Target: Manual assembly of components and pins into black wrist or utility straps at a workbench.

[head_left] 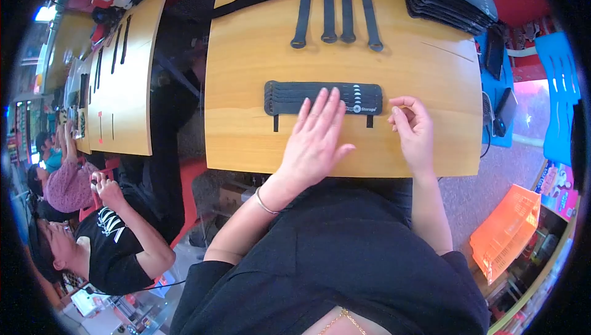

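Observation:
Several dark grey straps (283,98) lie overlapped in a flat, neat bundle on the wooden table (246,144) in front of me. White half-round marks run in a row near the bundle's right end. Two short black tabs stick out from under its near edge. My left hand (317,141) rests flat across the middle of the bundle, fingers stretched out and thumb apart, covering part of the straps. Just beyond the right end, my right hand (415,132) hovers with loosely bent fingers, and I see nothing in it.
Single straps (329,9) with looped ends lie at the far side, near two black strips (249,3). A tall stack of dark strap bundles (449,0) stands far right. An orange crate (505,233) is at lower right. Another person (117,236) sits at left.

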A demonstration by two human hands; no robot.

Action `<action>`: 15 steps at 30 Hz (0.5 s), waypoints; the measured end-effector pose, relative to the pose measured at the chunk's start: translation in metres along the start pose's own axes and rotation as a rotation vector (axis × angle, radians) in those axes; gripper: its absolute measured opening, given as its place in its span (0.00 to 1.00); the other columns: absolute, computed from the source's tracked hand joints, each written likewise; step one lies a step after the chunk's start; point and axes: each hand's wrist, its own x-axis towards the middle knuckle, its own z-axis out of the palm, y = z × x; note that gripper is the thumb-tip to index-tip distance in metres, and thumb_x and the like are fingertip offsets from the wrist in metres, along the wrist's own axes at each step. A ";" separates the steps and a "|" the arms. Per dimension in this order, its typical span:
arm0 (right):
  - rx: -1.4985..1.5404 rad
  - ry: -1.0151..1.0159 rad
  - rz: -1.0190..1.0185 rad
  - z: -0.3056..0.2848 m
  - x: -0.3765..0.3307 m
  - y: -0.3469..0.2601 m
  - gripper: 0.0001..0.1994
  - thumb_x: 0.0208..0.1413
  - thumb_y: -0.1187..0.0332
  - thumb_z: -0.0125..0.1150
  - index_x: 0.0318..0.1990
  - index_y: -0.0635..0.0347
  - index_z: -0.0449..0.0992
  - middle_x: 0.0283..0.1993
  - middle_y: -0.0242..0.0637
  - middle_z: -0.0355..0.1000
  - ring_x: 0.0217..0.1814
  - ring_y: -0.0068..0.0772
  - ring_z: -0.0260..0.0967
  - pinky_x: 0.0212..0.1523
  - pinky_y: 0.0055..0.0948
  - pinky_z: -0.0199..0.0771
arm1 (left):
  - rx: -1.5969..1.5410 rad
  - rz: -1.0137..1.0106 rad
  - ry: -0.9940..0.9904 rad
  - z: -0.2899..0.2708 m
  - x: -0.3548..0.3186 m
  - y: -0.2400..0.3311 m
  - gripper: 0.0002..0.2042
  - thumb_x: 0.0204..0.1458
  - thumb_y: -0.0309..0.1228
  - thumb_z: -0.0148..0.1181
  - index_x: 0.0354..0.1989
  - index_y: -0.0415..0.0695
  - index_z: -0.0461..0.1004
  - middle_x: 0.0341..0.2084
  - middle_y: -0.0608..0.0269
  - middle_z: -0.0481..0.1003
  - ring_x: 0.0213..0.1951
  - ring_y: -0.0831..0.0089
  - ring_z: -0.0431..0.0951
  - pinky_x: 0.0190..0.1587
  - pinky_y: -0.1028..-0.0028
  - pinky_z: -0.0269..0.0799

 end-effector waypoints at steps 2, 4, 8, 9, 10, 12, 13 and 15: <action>0.010 -0.007 0.006 -0.005 0.001 -0.003 0.05 0.57 0.76 0.53 0.41 0.62 0.71 0.32 0.27 0.67 0.30 0.13 0.64 0.30 0.14 0.65 | 0.057 0.027 -0.112 0.007 0.005 0.007 0.39 0.51 0.53 0.48 0.62 0.32 0.53 0.66 0.48 0.48 0.68 0.55 0.44 0.67 0.55 0.37; 0.019 -0.015 0.015 -0.010 0.005 -0.005 0.05 0.56 0.77 0.54 0.41 0.61 0.71 0.33 0.27 0.68 0.30 0.14 0.65 0.30 0.15 0.66 | 0.081 0.060 -0.115 0.014 0.011 0.011 0.39 0.51 0.54 0.47 0.62 0.32 0.54 0.66 0.48 0.48 0.68 0.56 0.44 0.67 0.55 0.36; -0.042 0.029 -0.064 -0.017 0.026 -0.007 0.06 0.56 0.76 0.55 0.41 0.62 0.71 0.33 0.27 0.68 0.29 0.14 0.65 0.30 0.15 0.67 | 0.107 0.138 -0.119 0.025 0.022 0.020 0.38 0.53 0.56 0.43 0.63 0.35 0.55 0.66 0.51 0.49 0.68 0.58 0.44 0.67 0.54 0.34; -0.060 0.034 -0.085 -0.016 0.035 -0.007 0.06 0.56 0.75 0.55 0.41 0.63 0.71 0.33 0.27 0.68 0.29 0.14 0.65 0.30 0.15 0.67 | 0.110 0.161 -0.124 0.027 0.024 0.021 0.38 0.53 0.57 0.42 0.63 0.36 0.55 0.66 0.52 0.49 0.68 0.58 0.44 0.67 0.54 0.34; -0.059 0.036 -0.087 -0.017 0.045 -0.007 0.06 0.56 0.75 0.55 0.41 0.63 0.71 0.33 0.27 0.68 0.29 0.14 0.65 0.30 0.15 0.67 | 0.090 0.157 -0.113 0.030 0.025 0.022 0.38 0.53 0.59 0.40 0.63 0.38 0.56 0.66 0.54 0.49 0.68 0.58 0.45 0.67 0.52 0.33; -0.191 0.018 -0.145 -0.015 0.069 -0.007 0.06 0.56 0.74 0.56 0.40 0.64 0.72 0.33 0.31 0.70 0.30 0.17 0.67 0.31 0.18 0.69 | 0.102 0.151 -0.114 0.028 0.024 0.022 0.38 0.53 0.59 0.39 0.63 0.39 0.56 0.66 0.54 0.49 0.68 0.58 0.45 0.66 0.51 0.34; -0.193 0.024 -0.147 -0.015 0.081 -0.008 0.06 0.56 0.74 0.56 0.40 0.64 0.72 0.33 0.31 0.70 0.30 0.17 0.67 0.31 0.18 0.69 | 0.104 0.153 -0.116 0.028 0.025 0.023 0.38 0.53 0.60 0.39 0.63 0.40 0.56 0.66 0.54 0.50 0.68 0.59 0.45 0.66 0.50 0.34; -0.397 0.049 -0.291 -0.009 0.105 -0.010 0.08 0.54 0.72 0.59 0.41 0.64 0.72 0.36 0.39 0.72 0.33 0.26 0.72 0.33 0.23 0.72 | 0.117 0.162 -0.114 0.030 0.025 0.024 0.38 0.52 0.60 0.38 0.63 0.41 0.56 0.66 0.54 0.50 0.68 0.59 0.45 0.66 0.50 0.34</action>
